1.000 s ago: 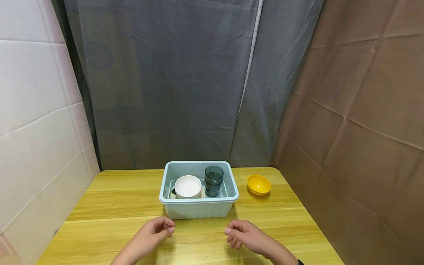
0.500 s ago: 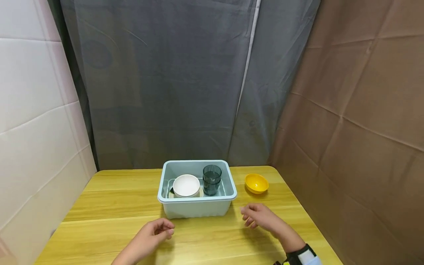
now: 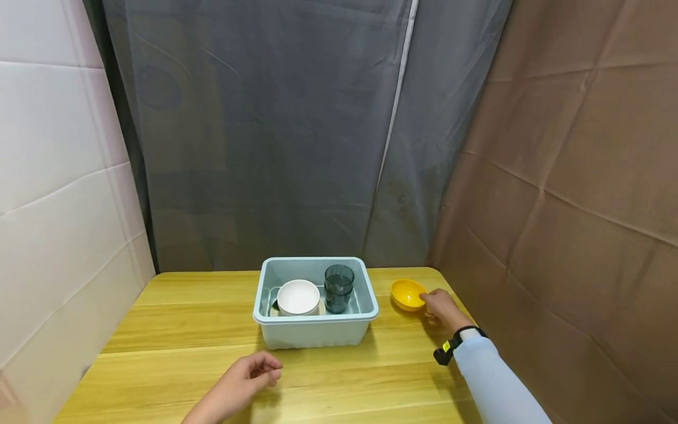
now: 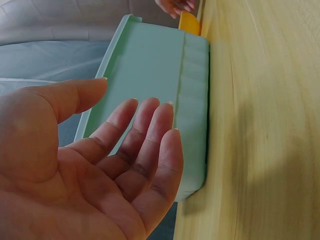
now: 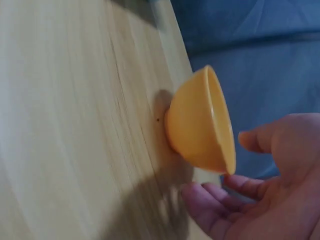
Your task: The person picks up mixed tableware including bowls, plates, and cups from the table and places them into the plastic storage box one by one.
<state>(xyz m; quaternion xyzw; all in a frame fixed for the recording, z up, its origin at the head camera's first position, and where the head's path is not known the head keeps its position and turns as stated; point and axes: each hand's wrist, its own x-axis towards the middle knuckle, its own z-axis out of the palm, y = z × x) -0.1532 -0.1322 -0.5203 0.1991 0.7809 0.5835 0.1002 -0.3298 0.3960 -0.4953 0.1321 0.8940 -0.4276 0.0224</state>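
A yellow bowl [image 3: 407,295] stands upright on the right of the table. My right hand [image 3: 442,307] is at its right rim. In the right wrist view, the thumb [image 5: 257,139] is by the mouth of the bowl [image 5: 195,122] and the other fingers lie just outside the rim; a fingertip seems to touch it, with no pinch visible. My left hand [image 3: 241,383] hovers in front of the pale blue bin [image 3: 318,335], holding nothing, its fingers loosely bent. Inside the bin are a white bowl [image 3: 299,296] and stacked dark clear cups [image 3: 339,288].
The wooden table [image 3: 175,330] carries the bin near its back edge. A plate-like rim [image 3: 321,309] shows under the white bowl. A grey curtain [image 3: 265,147] hangs behind, a brown cloth [image 3: 582,206] on the right and a white one [image 3: 63,176] on the left.
My right hand has moved right and away from me, from in front of the bin to the yellow bowl's rim. The left hand has stayed almost in place.
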